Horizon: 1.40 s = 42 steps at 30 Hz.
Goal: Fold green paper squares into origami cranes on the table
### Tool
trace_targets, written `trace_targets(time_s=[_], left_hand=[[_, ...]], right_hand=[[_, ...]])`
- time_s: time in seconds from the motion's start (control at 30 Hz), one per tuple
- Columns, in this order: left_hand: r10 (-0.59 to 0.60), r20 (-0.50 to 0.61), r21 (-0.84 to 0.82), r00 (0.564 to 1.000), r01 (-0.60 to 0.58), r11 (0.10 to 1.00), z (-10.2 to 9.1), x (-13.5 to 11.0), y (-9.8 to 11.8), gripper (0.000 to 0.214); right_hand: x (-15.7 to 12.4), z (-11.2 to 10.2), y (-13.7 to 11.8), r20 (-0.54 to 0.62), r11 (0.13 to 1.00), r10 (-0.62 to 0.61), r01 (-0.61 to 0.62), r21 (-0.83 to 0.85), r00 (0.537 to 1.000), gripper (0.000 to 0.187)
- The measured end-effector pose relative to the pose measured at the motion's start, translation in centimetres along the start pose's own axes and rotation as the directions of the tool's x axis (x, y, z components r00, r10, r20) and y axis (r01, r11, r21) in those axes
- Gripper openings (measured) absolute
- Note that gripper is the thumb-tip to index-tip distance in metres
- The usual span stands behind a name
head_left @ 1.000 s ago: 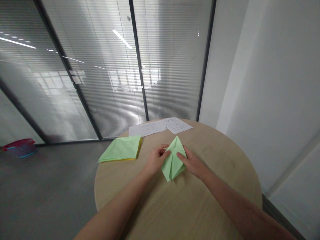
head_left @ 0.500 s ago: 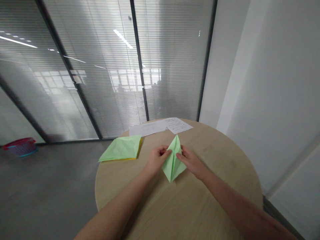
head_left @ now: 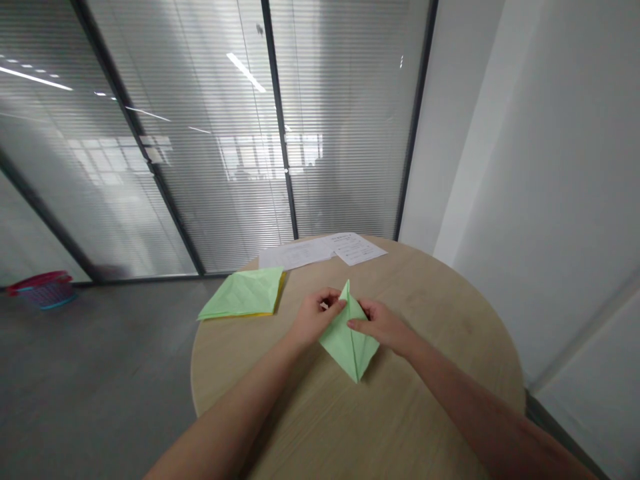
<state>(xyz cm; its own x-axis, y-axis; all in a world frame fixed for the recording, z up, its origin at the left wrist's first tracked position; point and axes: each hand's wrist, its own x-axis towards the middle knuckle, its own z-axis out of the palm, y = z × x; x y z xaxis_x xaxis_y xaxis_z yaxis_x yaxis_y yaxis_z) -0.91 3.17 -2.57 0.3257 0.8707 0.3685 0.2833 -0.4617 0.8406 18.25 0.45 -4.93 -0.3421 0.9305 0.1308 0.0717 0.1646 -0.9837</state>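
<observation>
A light green folded paper [head_left: 345, 343], diamond-shaped with a crease down its middle, is between my two hands over the round wooden table [head_left: 440, 307]. On its left upper edge, my left hand [head_left: 319, 313] pinches it between thumb and fingers. My right hand [head_left: 381, 323] grips the right side, its thumb lying across the front near the centre crease and its fingers partly hidden behind. One narrow tip points away from me and the wider tip points toward me.
Green sheets [head_left: 250, 293] with a yellow one beneath lie at the table's left edge. Printed white papers [head_left: 310, 252] rest along the far edge. A red and blue basket [head_left: 45, 290] stands on the floor at left. Behind the table is a glass partition with blinds [head_left: 240, 200].
The folded paper has turned slightly and its near tip has shifted toward me and to the right. Its far tip looks narrower. Both hands keep their hold.
</observation>
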Motion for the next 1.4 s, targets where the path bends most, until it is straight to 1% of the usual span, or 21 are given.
trace_targets(time_s=[0.07,0.13,0.2,0.27,0.37,0.47,0.57,0.67,0.73,0.8,0.9,1.0,1.1,1.27,1.4], left_hand=[[0.023,0.042,-0.041,0.999,-0.022,0.999,0.0,-0.2,0.1,0.025],[0.015,0.06,-0.074,0.998,-0.011,0.997,0.1,-0.3,0.3,0.024],[-0.022,0.05,-0.11,0.999,0.027,0.994,0.2,-0.4,0.6,0.022],[-0.047,0.036,-0.18,0.998,0.053,0.982,0.3,-0.4,0.9,0.02],[-0.048,0.024,-0.295,0.999,0.053,0.954,0.3,-0.2,1.3,0.022],[-0.071,-0.003,-0.32,0.997,0.066,0.945,0.3,-0.1,1.3,0.023],[-0.107,-0.059,-0.291,0.992,0.086,0.953,0.4,-0.1,1.3,0.024],[-0.135,-0.11,-0.255,0.985,0.104,0.961,0.5,-0.2,1.4,0.03],[-0.133,-0.111,-0.247,0.985,0.102,0.964,0.5,-0.3,1.5,0.036],[-0.102,-0.08,-0.228,0.992,0.081,0.97,0.4,-0.3,1.6,0.038],[-0.049,-0.029,-0.147,0.998,0.044,0.988,0.4,-0.4,1.6,0.03],[-0.083,-0.038,-0.094,0.996,0.079,0.992,0.4,-0.3,1.5,0.033],[-0.136,-0.066,-0.124,0.988,0.127,0.984,0.3,-0.1,1.2,0.031],[-0.174,-0.109,-0.17,0.979,0.154,0.973,0.1,0.3,0.8,0.03],[-0.146,-0.126,-0.148,0.981,0.127,0.981,-0.2,0.4,0.7,0.029]], right_hand=[[-0.1,0.0,-0.1,0.044,0.999,0.043,-0.044,0.019,0.998,0.031],[-0.3,0.1,-0.1,0.108,0.996,0.072,-0.077,0.041,0.992,0.03],[-0.4,0.1,-0.1,0.161,0.993,0.097,-0.106,0.046,0.982,0.028],[-0.6,0.2,-0.2,0.198,0.99,0.127,-0.137,0.035,0.972,0.028],[-0.8,0.2,-0.3,0.248,0.986,0.156,-0.167,0.026,0.956,0.03],[-0.9,0.3,-0.5,0.28,0.984,0.153,-0.172,0.042,0.948,0.031],[-0.9,0.2,-0.5,0.266,0.986,0.148,-0.163,0.035,0.953,0.031],[-0.8,0.2,-0.5,0.215,0.988,0.15,-0.155,0.003,0.965,0.032],[-0.7,0.1,-0.4,0.177,0.987,0.158,-0.158,-0.011,0.971,0.033],[-0.7,0.2,-0.4,0.16,0.988,0.155,-0.156,-0.01,0.975,0.032],[-0.7,0.2,-0.5,0.167,0.99,0.141,-0.143,-0.003,0.976,0.028],[-0.8,0.3,-0.7,0.177,0.989,0.149,-0.146,-0.03,0.973,0.026],[-0.9,0.2,-0.8,0.202,0.986,0.159,-0.146,-0.077,0.966,0.024],[-1.1,0.0,-0.8,0.239,0.981,0.172,-0.143,-0.133,0.956,0.021],[-1.0,0.0,-0.8,0.253,0.979,0.168,-0.132,-0.154,0.953,0.023]])
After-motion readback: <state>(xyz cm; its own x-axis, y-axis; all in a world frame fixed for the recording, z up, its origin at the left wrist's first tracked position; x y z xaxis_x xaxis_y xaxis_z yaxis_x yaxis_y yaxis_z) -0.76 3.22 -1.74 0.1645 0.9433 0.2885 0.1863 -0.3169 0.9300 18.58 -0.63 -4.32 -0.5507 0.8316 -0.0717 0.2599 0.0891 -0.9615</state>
